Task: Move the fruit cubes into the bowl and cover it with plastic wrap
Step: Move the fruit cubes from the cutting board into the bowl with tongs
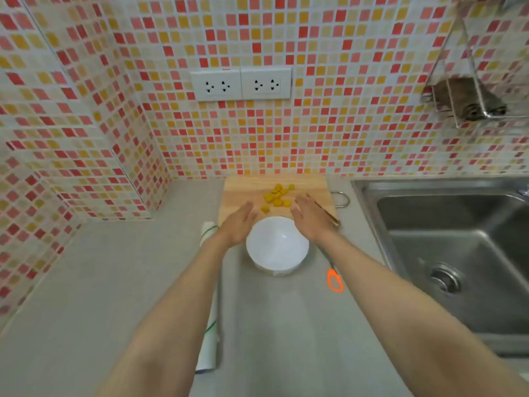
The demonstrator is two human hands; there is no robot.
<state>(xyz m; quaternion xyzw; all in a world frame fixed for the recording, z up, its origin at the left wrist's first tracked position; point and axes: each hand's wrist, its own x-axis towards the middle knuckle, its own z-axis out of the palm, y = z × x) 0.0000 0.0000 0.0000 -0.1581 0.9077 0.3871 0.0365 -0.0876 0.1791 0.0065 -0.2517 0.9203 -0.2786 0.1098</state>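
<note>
Clearly the first step is just starting: the yellow fruit cubes (277,196) lie on the wooden cutting board (243,193) at frame centre, above the empty white bowl (277,246). Left hand (239,224) and right hand (310,214), both flat and empty, flank them; scooping comes next.

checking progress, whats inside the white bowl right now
Nothing shows inside the white bowl: its visible interior is bare. The yellow fruit cubes all lie on the wooden cutting board behind it. The left hand covers a sliver of the rim.
</note>
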